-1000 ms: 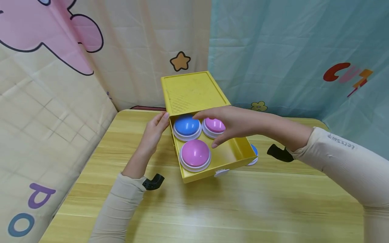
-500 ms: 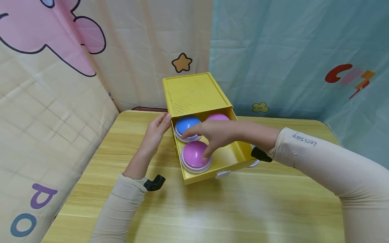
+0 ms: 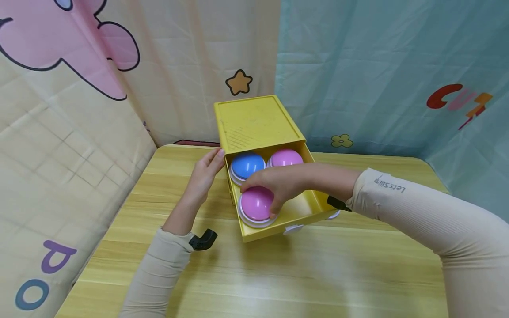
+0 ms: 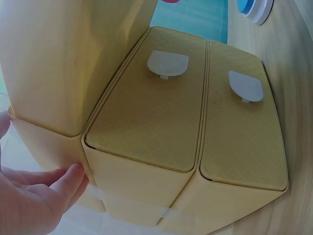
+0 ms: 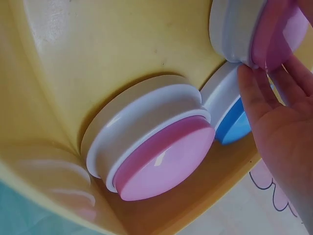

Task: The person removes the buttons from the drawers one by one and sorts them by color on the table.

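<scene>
A yellow drawer cabinet point(image 3: 258, 123) stands on the table with its top drawer point(image 3: 299, 207) pulled out. Three dome push buttons with white bases lie in the drawer: a blue one point(image 3: 248, 165), a pink one at the back point(image 3: 287, 157) and a pink one in the front left corner point(image 3: 256, 204). My right hand point(image 3: 274, 180) grips this front pink button, thumb on its right side and fingers over its far side. With extended fingertips my left hand point(image 3: 202, 176) touches the cabinet's left side; the left wrist view shows the fingers point(image 4: 63, 183) against its wall.
Beneath the pulled-out drawer, two lower drawers with white handles point(image 4: 167, 63) are closed. Another push button point(image 4: 257, 11), blue on a white base, lies on the wooden table point(image 3: 318, 265) to the right of the cabinet. Printed curtains point(image 3: 350, 66) hang behind the table.
My right hand has moved down and left from above the back of the drawer and has taken hold of the front pink push button. The left hand stays at the cabinet's side.
</scene>
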Motion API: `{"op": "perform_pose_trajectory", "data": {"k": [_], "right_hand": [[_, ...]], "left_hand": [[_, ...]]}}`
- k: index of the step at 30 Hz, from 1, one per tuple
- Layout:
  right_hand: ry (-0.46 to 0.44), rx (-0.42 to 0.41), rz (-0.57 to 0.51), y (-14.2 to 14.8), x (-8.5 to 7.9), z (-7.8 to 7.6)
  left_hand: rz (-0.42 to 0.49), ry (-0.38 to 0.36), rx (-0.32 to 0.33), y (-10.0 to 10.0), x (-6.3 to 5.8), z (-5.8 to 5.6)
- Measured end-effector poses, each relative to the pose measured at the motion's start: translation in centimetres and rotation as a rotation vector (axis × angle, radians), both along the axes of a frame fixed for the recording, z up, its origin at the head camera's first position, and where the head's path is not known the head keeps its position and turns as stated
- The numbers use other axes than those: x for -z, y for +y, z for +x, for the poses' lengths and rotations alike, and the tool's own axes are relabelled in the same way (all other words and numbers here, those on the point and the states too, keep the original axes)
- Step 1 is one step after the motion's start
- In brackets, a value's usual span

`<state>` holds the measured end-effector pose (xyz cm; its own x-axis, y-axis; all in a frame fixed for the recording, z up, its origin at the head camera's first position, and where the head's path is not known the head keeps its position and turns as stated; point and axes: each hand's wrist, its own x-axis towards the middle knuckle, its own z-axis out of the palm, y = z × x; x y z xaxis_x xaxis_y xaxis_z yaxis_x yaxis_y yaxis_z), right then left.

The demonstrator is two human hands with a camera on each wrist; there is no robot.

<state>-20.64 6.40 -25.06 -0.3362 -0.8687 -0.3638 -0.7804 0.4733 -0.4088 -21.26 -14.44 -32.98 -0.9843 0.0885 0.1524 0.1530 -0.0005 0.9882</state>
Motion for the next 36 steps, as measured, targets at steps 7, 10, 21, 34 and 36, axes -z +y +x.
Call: {"op": "perform_pose_trajectory", "data": {"k": [7, 10, 21, 34, 36], "right_hand": [[0.035, -0.047, -0.024, 0.0, 0.2, 0.1], [0.045, -0.054, -0.055, 0.2, 0.1, 0.0], [0.051, -0.005, -0.237, 1.8, -1.5, 0.1], [0.161, 0.139, -0.445, 6.5, -4.1, 2.2], [0.178, 0.157, -0.467, 7.7, -4.3, 2.7]], "left_hand": [[0.011, 0.005, -0.003, 0.0, 0.1, 0.0], [0.013, 0.001, -0.001, 0.0, 0.2, 0.0], [-0.003, -0.007, -0.019, 0.0, 0.3, 0.0], [-0.017, 0.005, 0.009, -0.2, 0.0, 0.1], [-0.018, 0.005, 0.013, -0.2, -0.1, 0.1]]}}
